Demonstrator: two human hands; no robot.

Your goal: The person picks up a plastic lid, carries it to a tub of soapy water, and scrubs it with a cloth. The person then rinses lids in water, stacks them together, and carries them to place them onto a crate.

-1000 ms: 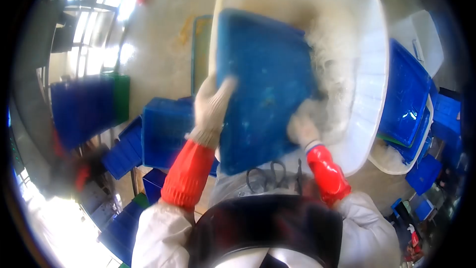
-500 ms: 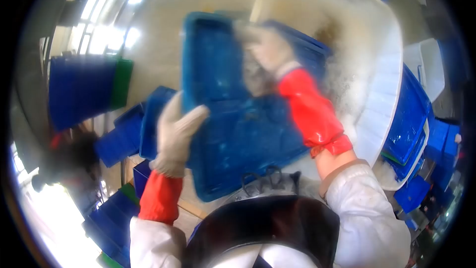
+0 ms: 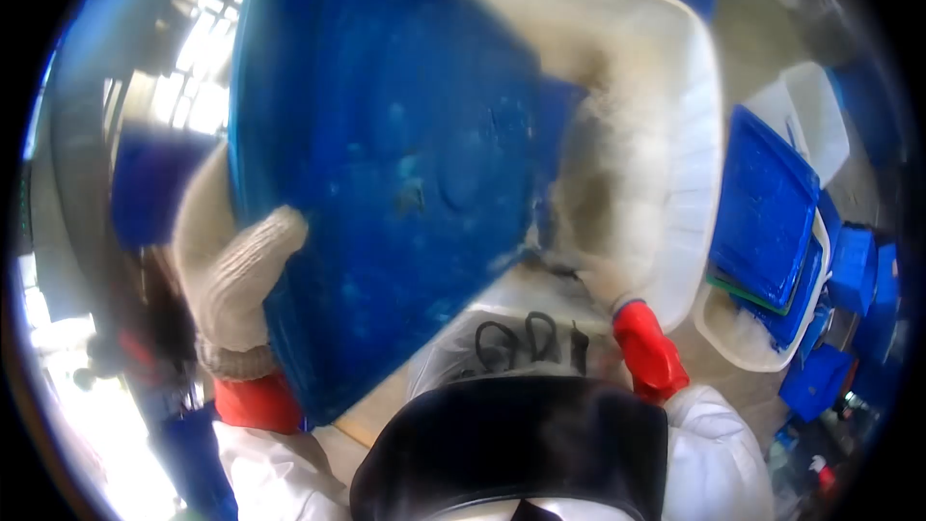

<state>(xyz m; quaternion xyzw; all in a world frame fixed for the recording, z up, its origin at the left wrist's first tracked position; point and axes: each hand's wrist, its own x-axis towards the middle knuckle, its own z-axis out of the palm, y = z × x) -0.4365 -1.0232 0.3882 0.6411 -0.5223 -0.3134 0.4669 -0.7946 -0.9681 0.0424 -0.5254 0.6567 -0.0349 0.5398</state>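
My left hand [image 3: 231,270], in a pale knit glove, grips the left edge of a large blue plastic tray [image 3: 405,135], its thumb pressed over the rim. The tray is tilted up close to the camera, its wet inner face streaked with droplets. My right hand [image 3: 603,285], also gloved and below a red sleeve cover, is low beside the tray's lower right corner. Its fingers look closed around something dark and blurred that I cannot make out. Behind the tray, a big white tub [image 3: 709,135] holds cloudy, foamy water. Part of another blue piece [image 3: 559,121] shows in the tub.
To the right, blue trays [image 3: 767,203] are stacked in a smaller white tub [image 3: 733,333], with blue crates [image 3: 849,265] beyond. Another white container [image 3: 815,125] stands farther back. A dark apron [image 3: 511,444] covers my front, with clear plastic and black loops before it.
The tray has come up and left, closer to the camera, in my left hand. My right hand has moved from the tray's upper part down to its lower right corner.
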